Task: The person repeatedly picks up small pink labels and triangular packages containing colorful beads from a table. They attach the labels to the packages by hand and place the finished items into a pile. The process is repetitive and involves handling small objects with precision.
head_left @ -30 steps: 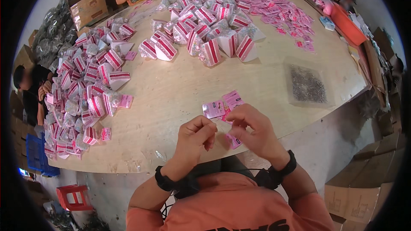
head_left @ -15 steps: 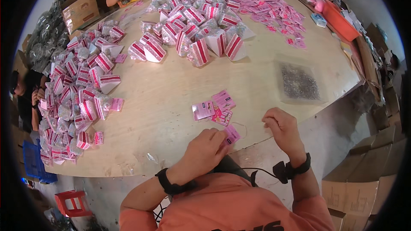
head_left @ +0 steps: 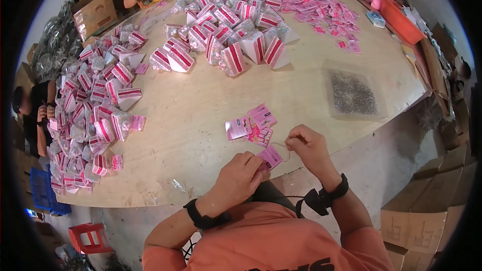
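Note:
Between the thumb and fingers of my left hand [head_left: 240, 174] is a pink hang tag [head_left: 270, 157], held just over the table's front edge. A thin pale string loop [head_left: 289, 153] runs from the tag toward my right hand. My right hand [head_left: 307, 146] is pinched closed, its fingertips right at the loop; whatever they hold is too small to make out. Just beyond the tag lie several loose pink tags [head_left: 238, 128], partly overlapping. Farther right, a clear plastic box [head_left: 354, 94] holds a mass of small metal pieces.
Bagged cake-slice-shaped items [head_left: 232, 60] are heaped at the back, with more bagged items [head_left: 103, 130] along the left. A spread of pink tags [head_left: 311, 12] lies at the far right, near an orange bin [head_left: 400, 21]. Co-workers sit around the table [head_left: 201, 105]. Cartons [head_left: 416, 226] stand at lower right.
My right hand has moved left from beside the table edge to the string loop, fingertips pinched. My left hand keeps its hold on the tag, which has shifted slightly.

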Demonstrator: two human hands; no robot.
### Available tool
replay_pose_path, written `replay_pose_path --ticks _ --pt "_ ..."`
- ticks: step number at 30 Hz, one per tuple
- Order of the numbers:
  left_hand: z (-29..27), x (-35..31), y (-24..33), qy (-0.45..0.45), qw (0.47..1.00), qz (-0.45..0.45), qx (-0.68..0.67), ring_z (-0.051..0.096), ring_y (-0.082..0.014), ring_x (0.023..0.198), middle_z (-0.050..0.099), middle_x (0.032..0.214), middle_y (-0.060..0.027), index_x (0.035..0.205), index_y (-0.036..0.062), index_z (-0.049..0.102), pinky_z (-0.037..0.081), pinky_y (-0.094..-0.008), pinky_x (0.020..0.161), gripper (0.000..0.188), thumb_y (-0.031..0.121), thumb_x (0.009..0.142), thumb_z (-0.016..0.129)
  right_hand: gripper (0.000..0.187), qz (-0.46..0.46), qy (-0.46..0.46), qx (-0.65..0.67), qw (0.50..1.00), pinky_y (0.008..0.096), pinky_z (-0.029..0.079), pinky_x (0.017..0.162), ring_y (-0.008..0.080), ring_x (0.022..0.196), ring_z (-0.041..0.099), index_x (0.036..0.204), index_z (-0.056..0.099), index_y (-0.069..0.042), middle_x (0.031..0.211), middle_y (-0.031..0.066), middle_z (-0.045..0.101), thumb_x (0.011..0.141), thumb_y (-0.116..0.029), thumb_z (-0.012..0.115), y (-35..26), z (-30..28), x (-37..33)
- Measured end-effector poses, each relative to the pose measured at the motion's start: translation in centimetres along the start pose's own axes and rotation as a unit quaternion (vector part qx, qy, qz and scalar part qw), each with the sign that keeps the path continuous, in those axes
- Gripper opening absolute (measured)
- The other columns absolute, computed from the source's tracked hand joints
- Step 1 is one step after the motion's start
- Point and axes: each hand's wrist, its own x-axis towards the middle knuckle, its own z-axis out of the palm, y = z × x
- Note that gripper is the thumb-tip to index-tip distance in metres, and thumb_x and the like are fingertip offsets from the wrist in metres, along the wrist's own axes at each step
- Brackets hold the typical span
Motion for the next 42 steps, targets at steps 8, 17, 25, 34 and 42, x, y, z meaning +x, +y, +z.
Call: replay_pose_path --ticks 8,17,25,34,42 --pt "0.1 0.0 -0.2 -0.008 1.000 0.017 0.004 0.053 -0.0282 0.075 0.051 0.080 -0.0105 0.089 0.0041 0.052 0.045 -0.0372 0.061 0.016 0.011 0.075 0.059 0.005 0.148 -0.039 0.255 0.955 0.0194 0.038 0.051 0.0077 0.057 0.048 0.082 0.057 -0.002 0.069 0.0007 0.056 0.079 -0.003 0.060 -0.7 0.4 0.6" --pt "-2.3 1.8 1.5 0.096 0.988 -0.055 -0.110 0.056 -0.0278 0.067 0.055 0.077 -0.0113 0.089 0.0041 0.053 0.045 -0.0362 0.057 0.014 0.011 0.078 0.059 0.008 0.110 -0.069 0.386 0.913 0.0245 0.042 0.066 0.0117 0.075 0.051 0.083 0.055 -0.002 0.086 0.0055 0.056 0.080 -0.007 0.061 -3.1 2.3 0.9" --pt "-4.0 2.6 1.3 0.161 0.986 0.007 -0.049 0.054 -0.0266 0.060 0.053 0.071 -0.0111 0.085 0.0036 0.054 0.043 -0.0341 0.052 0.011 0.008 0.078 0.060 0.013 0.041 -0.088 0.385 0.918 0.0272 0.042 0.078 0.0143 0.087 0.053 0.088 0.056 0.000 0.096 0.0081 0.057 0.081 -0.011 0.061 -5.2 3.9 1.0" --pt "-4.7 2.6 1.3 0.190 0.980 0.056 0.028 0.048 -0.0162 0.052 0.049 0.063 -0.0070 0.077 0.0033 0.052 0.038 -0.0254 0.047 0.011 0.003 0.074 0.063 0.013 0.035 -0.161 0.407 0.898 0.0269 0.046 0.074 0.0131 0.082 0.057 0.090 0.058 0.000 0.090 0.0082 0.060 0.085 -0.012 0.055 -6.0 4.3 0.8" --pt "-7.7 3.8 1.4 0.025 0.983 0.064 -0.170 0.056 -0.0226 0.088 0.056 0.096 -0.0105 0.103 0.0024 0.055 0.044 -0.0327 0.073 0.035 0.016 0.072 0.064 0.013 0.087 -0.255 0.365 0.891 0.0205 0.045 0.052 0.0089 0.058 0.056 0.080 0.058 -0.003 0.072 0.0057 0.061 0.085 -0.016 0.058 -6.2 3.0 0.7"
